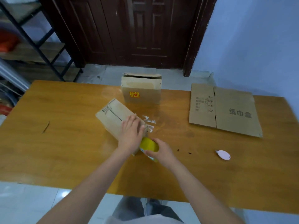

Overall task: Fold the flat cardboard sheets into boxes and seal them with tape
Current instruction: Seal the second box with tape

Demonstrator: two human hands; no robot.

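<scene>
A small folded cardboard box [113,117] lies tilted on the wooden table [64,151] in the middle. My left hand [131,134] presses flat on its near end. My right hand [159,151] grips a yellow tape roll [148,143] right at the box's near corner, touching the left hand. A finished box [141,90] with a yellow and red sticker stands upright behind. A flat cardboard sheet [226,110] with printed characters lies at the right.
A small white cutter [224,154] lies on the table right of my hands. Scraps of clear tape [149,121] sit beside the box. A dark wooden door [129,29] is behind the table, and a metal shelf rack [32,46] at the left.
</scene>
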